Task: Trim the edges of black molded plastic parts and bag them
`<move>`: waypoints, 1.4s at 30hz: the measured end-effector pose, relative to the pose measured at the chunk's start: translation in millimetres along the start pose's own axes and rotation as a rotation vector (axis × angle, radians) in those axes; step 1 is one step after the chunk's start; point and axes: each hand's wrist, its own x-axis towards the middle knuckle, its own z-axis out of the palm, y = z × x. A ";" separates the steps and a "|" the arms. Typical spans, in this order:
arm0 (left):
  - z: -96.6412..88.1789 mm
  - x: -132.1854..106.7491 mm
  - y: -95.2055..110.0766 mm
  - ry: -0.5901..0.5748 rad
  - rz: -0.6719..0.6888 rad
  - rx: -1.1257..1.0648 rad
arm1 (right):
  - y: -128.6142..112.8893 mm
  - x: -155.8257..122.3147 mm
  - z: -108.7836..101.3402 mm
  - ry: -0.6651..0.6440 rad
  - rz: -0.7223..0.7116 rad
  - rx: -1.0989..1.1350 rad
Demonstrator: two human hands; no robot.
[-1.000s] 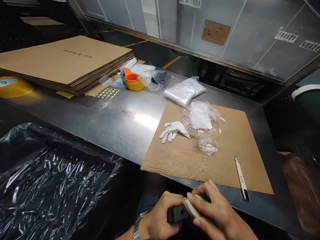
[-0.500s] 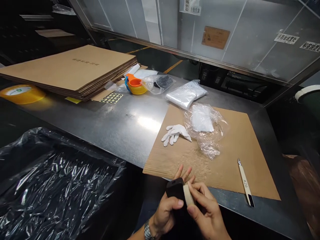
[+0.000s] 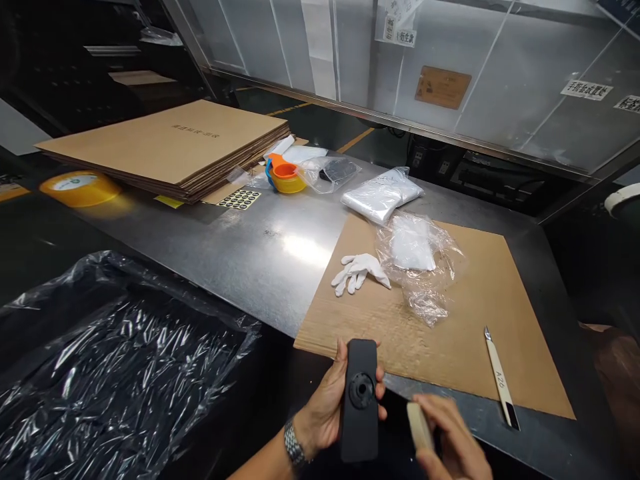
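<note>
My left hand (image 3: 327,407) is wrapped round a flat black oblong part (image 3: 359,430) with a round ring fitting on its face, held upright before the table's front edge. A pale beige block (image 3: 419,427), perhaps a sanding or polishing pad, is pinched in my right hand (image 3: 453,437); it is slightly blurred and apart from the black part. On the cardboard sheet (image 3: 465,360) beyond lie a white glove (image 3: 363,270), a crumpled clear bag (image 3: 425,303) with white contents, and a white-handled knife (image 3: 500,383) marked A26, to the right.
Flattened cartons (image 3: 165,143) are stacked at the back left, beside a yellow tape roll (image 3: 80,188). An orange tape dispenser (image 3: 285,175), a sticker sheet (image 3: 240,199) and a white plastic package (image 3: 383,193) stand along the metal table (image 3: 235,257). A black-lined bin (image 3: 125,360) occupies the lower left.
The beige block has come away from the black part's edge, moving right with my right hand. My left hand has turned the part so its ringed face shows.
</note>
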 end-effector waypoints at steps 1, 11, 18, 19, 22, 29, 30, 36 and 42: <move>-0.3 0.3 -4.1 -0.002 -0.039 0.033 | -4.1 9.5 -6.1 0.022 -0.034 -0.062; -9.3 -3.3 -36.0 0.104 -0.429 0.267 | -39.1 63.8 4.2 -0.401 -0.358 -0.222; -13.6 -1.5 -36.5 0.019 -0.497 0.237 | -28.8 48.8 -0.2 -0.295 -0.351 -0.224; -11.3 -0.7 -35.6 0.020 -0.367 0.221 | -30.6 48.3 1.7 -0.295 -0.386 -0.219; -1.1 -1.9 -32.8 0.135 0.049 0.293 | -37.7 53.0 5.8 -0.246 -0.390 -0.296; 1.4 -4.1 -22.1 0.265 0.087 0.293 | -45.0 48.9 22.5 -0.257 -0.360 -0.452; 0.6 -3.3 -19.7 0.267 0.063 0.264 | -45.3 43.8 27.7 -0.250 -0.410 -0.447; 7.8 -3.2 -14.8 0.241 -0.065 0.087 | -42.5 24.6 43.6 -0.116 -0.408 -0.391; 15.3 0.8 -11.4 0.200 -0.100 -0.214 | -36.4 7.4 58.3 0.045 -0.303 -0.302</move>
